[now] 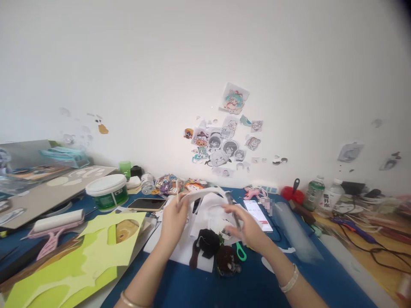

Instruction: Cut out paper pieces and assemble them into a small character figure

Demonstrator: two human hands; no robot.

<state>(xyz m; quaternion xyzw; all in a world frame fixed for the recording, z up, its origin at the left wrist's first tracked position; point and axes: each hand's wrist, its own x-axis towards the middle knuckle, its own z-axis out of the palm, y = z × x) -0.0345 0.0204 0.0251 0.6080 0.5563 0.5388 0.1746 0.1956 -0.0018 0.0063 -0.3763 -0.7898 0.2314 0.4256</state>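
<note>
My left hand (175,214) is closed on a curved strip of white paper (205,191), which arches to the right above the work area. A thin pale stick (177,191) rises beside its fingers. My right hand (245,224) is wrapped round a slim dark pen-like tool (236,216); its exact kind is blurred. Beneath the hands lie white paper sheets (205,214). Nearer to me are a black cut-out piece (208,243) and a dark brown piece (227,260). Green-handled scissors (241,252) lie by them, their blades hidden.
To the left are yellow-green sheets (105,248), a pink-handled roller (58,222), a white-lidded green tub (107,192) and a dark phone (147,204). A lit phone (257,214) and clear plastic sheet (297,231) lie right. Two bottles (332,194) stand behind. Stickers (221,145) cover the wall.
</note>
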